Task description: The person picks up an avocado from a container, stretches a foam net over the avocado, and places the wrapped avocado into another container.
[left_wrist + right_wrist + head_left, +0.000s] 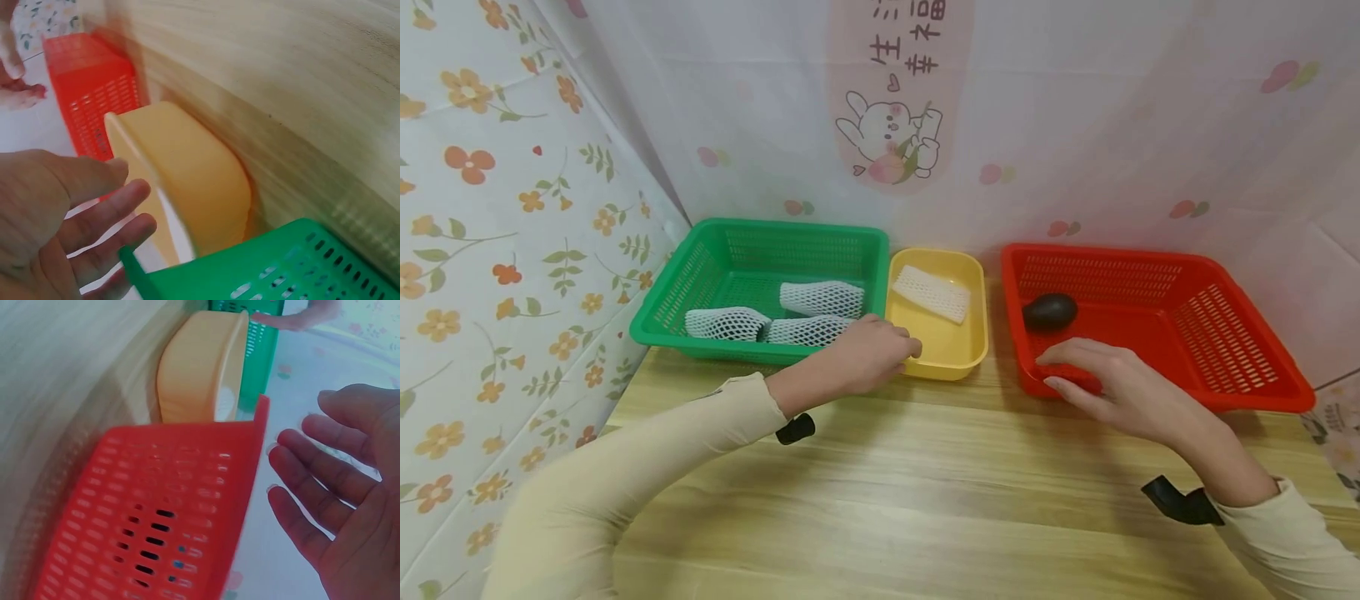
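Observation:
My left hand (874, 354) hovers over the near left edge of the yellow tray (981, 333), fingers loosely bent and nothing in them. Flat in that tray lies a white foam net sleeve (931, 293). My right hand (1123, 387) is above the near left rim of the red basket (1157, 258); the right wrist view shows its fingers spread and holding nothing. Inside the red basket, by its left wall, rests a dark oval fruit like an avocado (1050, 312). The green basket (760, 229) holds three white foam net sleeves (822, 298), bulging around contents I cannot make out.
The three containers stand in a row on a wood-grain table (910, 500), close to the printed cloth (737, 100) behind them. A flowered cloth (512, 250) hangs at the left. The yellow tray sits between the two baskets.

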`<action>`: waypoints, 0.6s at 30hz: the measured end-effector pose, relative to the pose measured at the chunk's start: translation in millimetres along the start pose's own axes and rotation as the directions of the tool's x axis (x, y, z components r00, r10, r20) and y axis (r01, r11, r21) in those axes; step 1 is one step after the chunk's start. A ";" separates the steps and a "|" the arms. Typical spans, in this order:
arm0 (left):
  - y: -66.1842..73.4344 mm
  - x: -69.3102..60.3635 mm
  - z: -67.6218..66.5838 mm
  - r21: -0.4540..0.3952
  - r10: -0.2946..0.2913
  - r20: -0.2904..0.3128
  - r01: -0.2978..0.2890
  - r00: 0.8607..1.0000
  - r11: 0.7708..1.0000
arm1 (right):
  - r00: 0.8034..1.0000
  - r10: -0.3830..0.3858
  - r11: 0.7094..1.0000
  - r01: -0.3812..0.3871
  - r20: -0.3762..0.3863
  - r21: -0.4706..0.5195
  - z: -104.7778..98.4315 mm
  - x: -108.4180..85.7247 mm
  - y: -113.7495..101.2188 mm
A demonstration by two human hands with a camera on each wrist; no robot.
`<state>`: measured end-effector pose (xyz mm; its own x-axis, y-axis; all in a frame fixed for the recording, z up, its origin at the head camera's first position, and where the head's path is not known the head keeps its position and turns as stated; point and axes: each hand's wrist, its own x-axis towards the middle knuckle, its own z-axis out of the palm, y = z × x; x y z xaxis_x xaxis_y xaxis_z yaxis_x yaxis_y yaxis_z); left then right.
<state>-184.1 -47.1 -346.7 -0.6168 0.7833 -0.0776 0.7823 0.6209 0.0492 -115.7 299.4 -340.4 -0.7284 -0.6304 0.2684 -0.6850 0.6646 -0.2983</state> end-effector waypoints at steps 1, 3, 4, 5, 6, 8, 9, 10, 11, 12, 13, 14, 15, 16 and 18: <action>1.0 1.8 1.9 0.018 -0.012 0.007 0.011 1.000 1.000 | 1.000 0.000 1.000 0.000 0.001 -0.009 -1.8 0.3 0.2; 2.6 4.7 5.7 0.055 -0.023 0.008 0.023 1.000 0.998 | 1.000 0.005 0.999 -0.005 0.000 -0.034 -6.7 0.9 0.5; 3.3 5.8 7.1 0.078 -0.024 0.008 0.023 1.000 0.997 | 1.000 0.011 0.999 -0.010 0.000 -0.047 -9.6 1.2 0.8; 3.8 6.9 8.8 0.102 -0.022 0.007 0.021 1.000 0.995 | 1.000 0.018 0.998 -0.018 0.003 -0.057 -12.9 1.5 1.0; 4.3 7.9 10.5 0.124 -0.020 0.008 0.019 1.000 0.992 | 1.000 0.027 0.997 -0.026 0.008 -0.067 -16.3 1.9 1.6; 5.3 9.6 13.5 0.163 -0.013 0.006 0.012 1.000 0.987 | 0.999 0.046 0.996 -0.044 0.029 -0.081 -23.1 3.0 3.7; 5.9 10.4 14.4 0.178 -0.013 0.008 0.011 1.000 0.984 | 0.997 0.060 0.995 -0.056 0.045 -0.083 -26.7 3.6 5.3; 6.3 11.2 15.7 0.187 -0.012 0.008 0.010 1.000 0.982 | 0.995 0.075 0.994 -0.070 0.066 -0.084 -30.2 4.8 7.3; 6.6 12.2 16.8 0.193 -0.012 0.006 0.011 1.000 0.981 | 0.992 0.089 0.993 -0.082 0.085 -0.085 -33.6 6.3 9.6; 6.8 13.2 17.8 0.198 -0.014 0.005 0.012 1.000 0.980 | 0.989 0.103 0.992 -0.095 0.104 -0.082 -37.0 8.0 12.4; 7.1 14.1 18.7 0.202 -0.014 0.003 0.013 1.000 0.979 | 0.985 0.122 0.991 -0.113 0.125 -0.077 -40.5 10.0 15.5; 7.3 15.0 19.6 0.203 -0.016 0.002 0.015 1.000 0.979 | 0.978 0.145 0.988 -0.135 0.149 -0.072 -44.1 12.1 18.9; 7.4 15.9 20.3 0.208 -0.015 0.001 0.014 1.000 0.978 | 0.971 0.167 0.985 -0.158 0.171 -0.068 -47.6 14.4 22.9; 7.6 16.6 21.1 0.213 -0.014 0.001 0.014 1.000 0.977 | 0.962 0.191 0.981 -0.182 0.196 -0.065 -50.8 17.3 27.1; 8.2 17.6 21.8 0.214 -0.017 0.004 0.016 1.000 0.977 | 0.944 0.224 0.975 -0.216 0.242 -0.060 -57.0 23.3 36.8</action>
<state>-186.6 -28.9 -369.4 -0.6299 0.7723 -0.0821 0.7728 0.6126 -0.1659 -158.4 332.0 -292.9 -0.8389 -0.5432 -0.0353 -0.5107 0.8079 -0.2940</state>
